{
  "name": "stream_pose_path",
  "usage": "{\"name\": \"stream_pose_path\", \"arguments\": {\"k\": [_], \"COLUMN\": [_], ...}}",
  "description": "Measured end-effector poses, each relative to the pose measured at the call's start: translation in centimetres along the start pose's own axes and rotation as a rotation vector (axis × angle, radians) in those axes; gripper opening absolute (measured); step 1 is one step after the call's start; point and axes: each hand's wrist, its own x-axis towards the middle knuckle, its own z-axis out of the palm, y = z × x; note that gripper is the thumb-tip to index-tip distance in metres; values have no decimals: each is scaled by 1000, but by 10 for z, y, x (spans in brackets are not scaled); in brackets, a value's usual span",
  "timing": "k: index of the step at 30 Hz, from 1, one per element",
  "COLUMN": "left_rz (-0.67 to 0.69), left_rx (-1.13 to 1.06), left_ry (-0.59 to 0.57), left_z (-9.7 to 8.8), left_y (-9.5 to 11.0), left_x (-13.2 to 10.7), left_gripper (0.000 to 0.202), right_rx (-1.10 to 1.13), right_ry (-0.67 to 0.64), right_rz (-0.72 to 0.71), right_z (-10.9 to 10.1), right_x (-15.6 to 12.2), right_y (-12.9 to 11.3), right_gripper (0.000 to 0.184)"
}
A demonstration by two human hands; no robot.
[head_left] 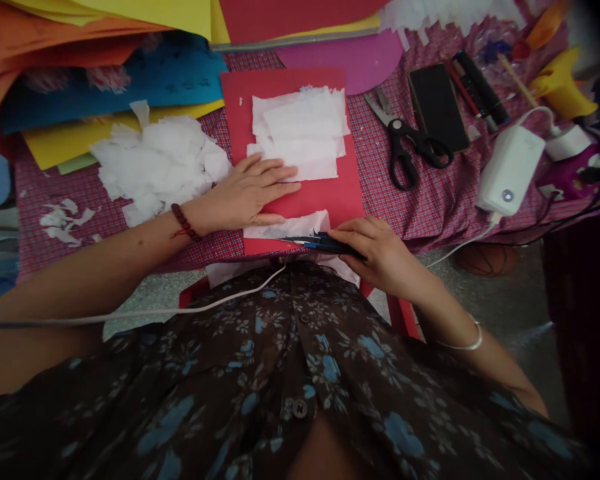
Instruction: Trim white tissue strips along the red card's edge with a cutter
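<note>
My left hand (253, 190) lies flat with its fingers stretched out on a red sheet (325, 197), fingertips over the lower edge of layered white paper strips (303, 130). My right hand (375, 250) is closed round the right end of a slim blue-and-black tool (325, 241) at the sheet's near edge. Its exact kind is unclear, and part of it is hidden under my fingers. Just beyond the tool is a loose white paper strip (290, 225). Left of the sheet sits a heap of torn white paper (165, 160), partly behind my left hand.
Black-handled scissors (405, 137) lie open-bladed right of the sheet, by a dark phone (437, 107) and markers (480, 87). A white power bank (511, 167) with cables stands farther right. Coloured sheets (115, 87) stack at the back left; paper scraps (65, 220) lie leftmost.
</note>
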Motion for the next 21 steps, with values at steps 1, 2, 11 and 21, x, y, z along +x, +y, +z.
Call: {"name": "stream_pose_path", "arguments": {"k": [1, 2, 11, 21], "left_rz": [-3, -9, -36, -38], "left_rx": [-2, -8, -26, -40], "left_ry": [-1, -7, -57, -38], "left_z": [0, 0, -7, -5], "left_y": [0, 0, 2, 1], "left_x": [0, 0, 0, 1], "left_gripper": [75, 75, 73, 65], "right_rx": [4, 6, -37, 3], "right_ry": [2, 9, 88, 93], "right_rz": [9, 18, 121, 100], "right_z": [0, 1, 15, 10], "right_x": [-4, -9, -29, -20], "right_y": [-4, -9, -39, -25], "right_gripper": [38, 38, 35, 38]}}
